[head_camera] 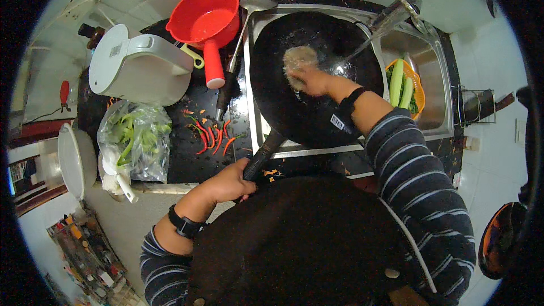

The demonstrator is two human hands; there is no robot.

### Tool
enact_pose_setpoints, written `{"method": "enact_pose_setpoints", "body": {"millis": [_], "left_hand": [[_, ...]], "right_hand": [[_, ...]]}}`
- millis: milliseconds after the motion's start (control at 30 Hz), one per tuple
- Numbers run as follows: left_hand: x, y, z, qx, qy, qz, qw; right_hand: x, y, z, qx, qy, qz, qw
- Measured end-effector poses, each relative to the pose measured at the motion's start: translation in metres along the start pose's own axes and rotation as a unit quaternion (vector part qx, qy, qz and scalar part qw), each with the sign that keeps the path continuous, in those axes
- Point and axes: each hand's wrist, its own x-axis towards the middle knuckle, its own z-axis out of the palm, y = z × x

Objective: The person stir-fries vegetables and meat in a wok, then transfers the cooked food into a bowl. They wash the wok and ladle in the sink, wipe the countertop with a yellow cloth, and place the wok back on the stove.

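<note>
A large black wok point(280, 110) rests over the left basin of a stainless steel sink point(312, 153). My left hand point(229, 182) is closed around its dark ribbed handle point(264, 156). Inside the wok, my right hand point(312, 80) presses a tan fibrous scrubber point(300, 56) against the surface, left of the middle. The fingers partly cover the scrubber. From the faucet point(392, 13) at the upper right, a thin stream of water point(359, 49) runs into the wok, whose inside looks wet and shiny.
Right basin: an orange basket point(420, 93) with green vegetables point(396, 83). Left counter: a red long-handled dipper point(204, 15), a metal ladle point(238, 42), a lidded light-coloured container point(142, 66), red chillies point(214, 138) and a plastic bag of greens point(138, 136).
</note>
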Motion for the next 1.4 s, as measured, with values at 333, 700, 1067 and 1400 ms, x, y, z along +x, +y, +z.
{"method": "enact_pose_setpoints", "body": {"millis": [333,700,1067,1400], "left_hand": [[0.005,-0.005,0.001,-0.019,-0.008,0.042,0.999],[-0.002,0.007,0.003,0.014,0.010,0.038,0.999],[0.005,-0.006,0.001,-0.007,-0.003,0.043,0.999],[0.003,-0.002,0.000,0.020,0.002,0.022,1.000]], "right_hand": [[-0.108,0.047,-0.024,-0.023,-0.059,0.006,0.998],[-0.042,0.024,-0.001,-0.099,-0.066,-0.071,0.990],[-0.119,0.196,-0.131,0.689,0.519,0.235,0.448],[-0.102,0.190,-0.182,0.658,0.578,0.187,0.446]]}}
